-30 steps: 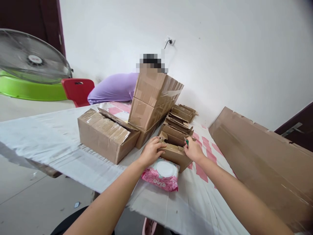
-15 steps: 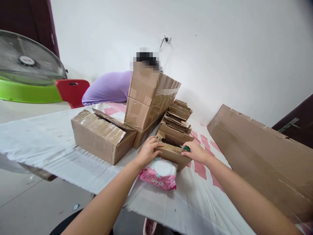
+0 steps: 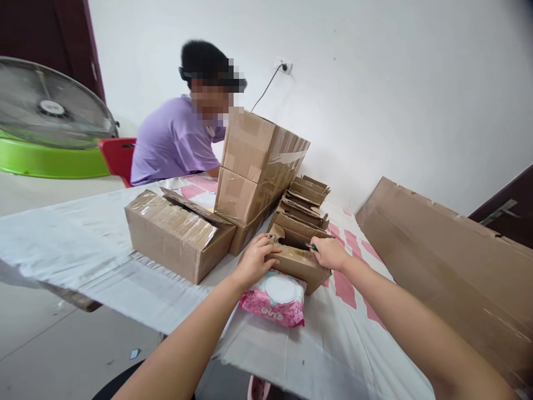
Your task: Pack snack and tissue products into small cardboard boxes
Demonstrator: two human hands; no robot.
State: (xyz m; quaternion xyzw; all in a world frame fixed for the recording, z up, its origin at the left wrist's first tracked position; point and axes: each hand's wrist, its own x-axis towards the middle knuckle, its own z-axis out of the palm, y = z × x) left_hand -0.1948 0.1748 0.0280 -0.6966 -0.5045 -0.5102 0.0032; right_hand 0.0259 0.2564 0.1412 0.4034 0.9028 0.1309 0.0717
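An open cardboard box (image 3: 302, 266) stands in front of me, its near top edge torn. My left hand (image 3: 257, 260) grips the left end of that edge, fingers on top. At the box's right side my right hand (image 3: 327, 253) is closed on a small green tool (image 3: 313, 247), whose tip points left over the opening. A pink pack of wipes (image 3: 272, 300) lies against the front of the box. Behind the box runs a row of open cardboard boxes (image 3: 306, 194).
Taped boxes (image 3: 245, 166) are stacked left of the row. Another box (image 3: 179, 233) with a raised flap sits on the left. A person in purple (image 3: 170, 139) sits behind the table (image 3: 83, 250). A large cardboard sheet (image 3: 449, 250) stands right.
The person in purple has risen from behind the stack and moved left. My right hand has shifted slightly with the green tool, its wrist now higher. My left hand stays on the box edge.
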